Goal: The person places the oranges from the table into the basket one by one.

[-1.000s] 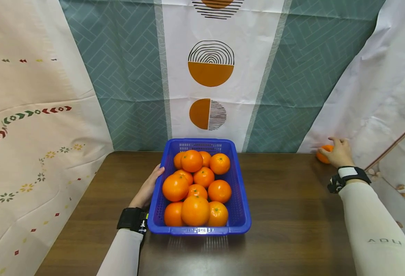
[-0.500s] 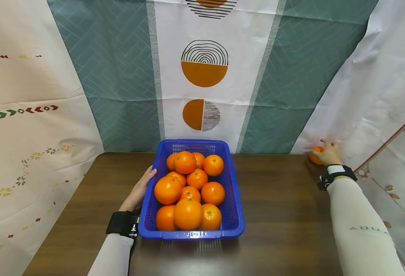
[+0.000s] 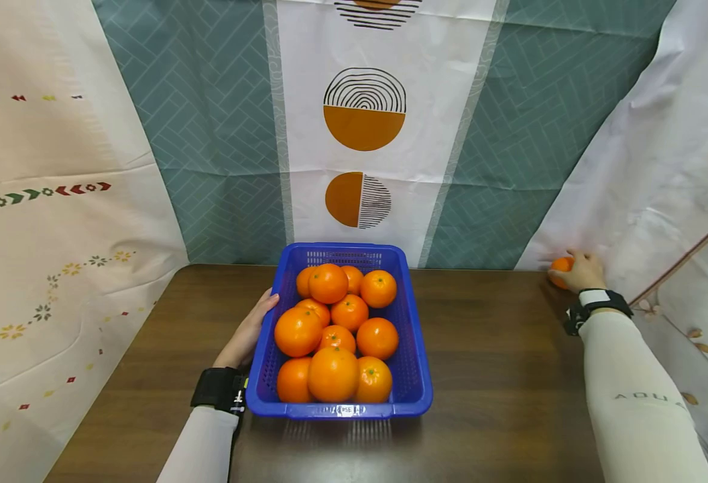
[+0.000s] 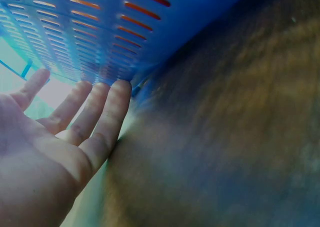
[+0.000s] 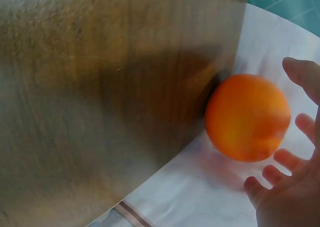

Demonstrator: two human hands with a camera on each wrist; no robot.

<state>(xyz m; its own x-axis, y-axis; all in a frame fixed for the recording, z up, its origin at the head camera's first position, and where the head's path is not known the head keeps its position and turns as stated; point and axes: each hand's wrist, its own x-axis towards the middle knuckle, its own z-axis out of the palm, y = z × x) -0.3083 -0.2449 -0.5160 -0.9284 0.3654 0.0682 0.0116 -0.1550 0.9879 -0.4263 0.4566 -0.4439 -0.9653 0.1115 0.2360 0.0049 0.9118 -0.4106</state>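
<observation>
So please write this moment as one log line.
left hand: open, against blue basket | right hand: open, fingers around loose orange, no grip seen

A round orange (image 5: 247,117) lies at the table's far right corner, against the white cloth.

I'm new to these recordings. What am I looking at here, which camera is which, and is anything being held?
No machine here: a person works with two bare hands. The wide picture comes from a camera on the head; the two close-ups come from cameras strapped to each wrist. On the brown table stands a blue basket full of oranges. The left hand lies flat against the basket's side, fingers straight. The right hand reaches a loose orange at the far right table edge, against the white cloth. Its fingers are spread around the orange; the wrist view shows a gap, so it is not gripped yet.
</observation>
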